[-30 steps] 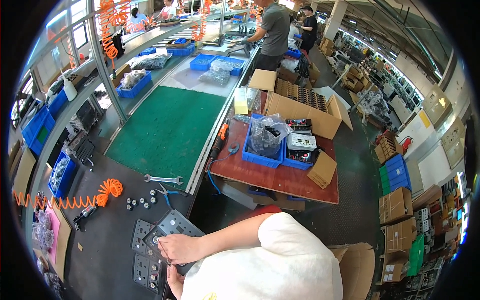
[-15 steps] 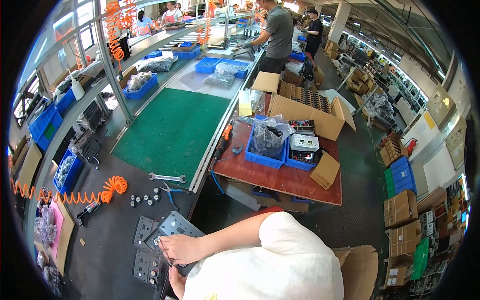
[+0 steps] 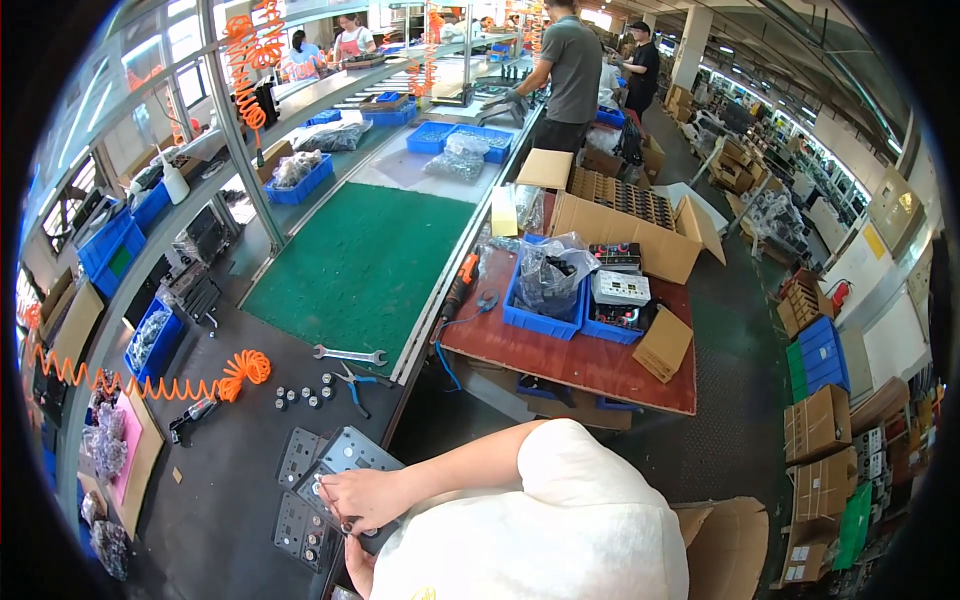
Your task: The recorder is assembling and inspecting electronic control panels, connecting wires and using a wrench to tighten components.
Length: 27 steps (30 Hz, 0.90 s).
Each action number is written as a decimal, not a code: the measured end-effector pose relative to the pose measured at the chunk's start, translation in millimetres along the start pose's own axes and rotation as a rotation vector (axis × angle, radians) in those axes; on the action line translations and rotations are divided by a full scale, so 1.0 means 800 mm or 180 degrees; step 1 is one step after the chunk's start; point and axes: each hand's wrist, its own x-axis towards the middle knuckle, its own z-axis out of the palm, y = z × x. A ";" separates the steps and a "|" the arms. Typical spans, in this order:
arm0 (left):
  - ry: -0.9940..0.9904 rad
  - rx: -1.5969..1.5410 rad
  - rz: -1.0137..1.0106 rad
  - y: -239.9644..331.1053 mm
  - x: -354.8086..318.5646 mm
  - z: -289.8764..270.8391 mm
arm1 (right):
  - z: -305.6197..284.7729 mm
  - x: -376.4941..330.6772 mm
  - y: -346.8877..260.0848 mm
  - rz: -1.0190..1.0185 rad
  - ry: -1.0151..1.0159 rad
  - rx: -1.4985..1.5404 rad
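Note:
A grey metal panel with punched holes lies tilted near the front of the dark bench, overlapping another grey panel. Over its lower part rests my right hand, fingers pinched together against the surface; what they hold is too small to make out. My left hand is close by at the panel's near edge, mostly covered by my white shirt, so its grip is hidden. A third panel, fitted with several round silvery parts, sits beside them. Several small metal nuts stand farther up the bench.
Pliers and a wrench lie beyond the nuts, before a green mat. A coiled orange hose leads to an air tool. Blue bins and a carton occupy the red table; a co-worker stands beyond.
The whole view has shifted, so the scene sits a little farther right. Both hands stay at the panel, with only slight movement of the right fingers.

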 end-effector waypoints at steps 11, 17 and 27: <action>-0.1805 -0.0987 -0.0287 -0.003 0.015 -0.040 | 0.019 0.001 -0.008 0.0132 -0.0022 -0.0400; 0.0045 -0.0036 0.0169 -0.008 -0.010 -0.004 | 0.016 0.009 -0.001 -0.0302 0.0216 0.0031; -0.0040 0.0022 0.0231 -0.010 -0.003 -0.018 | 0.012 0.026 0.013 -0.1084 -0.0004 -0.0414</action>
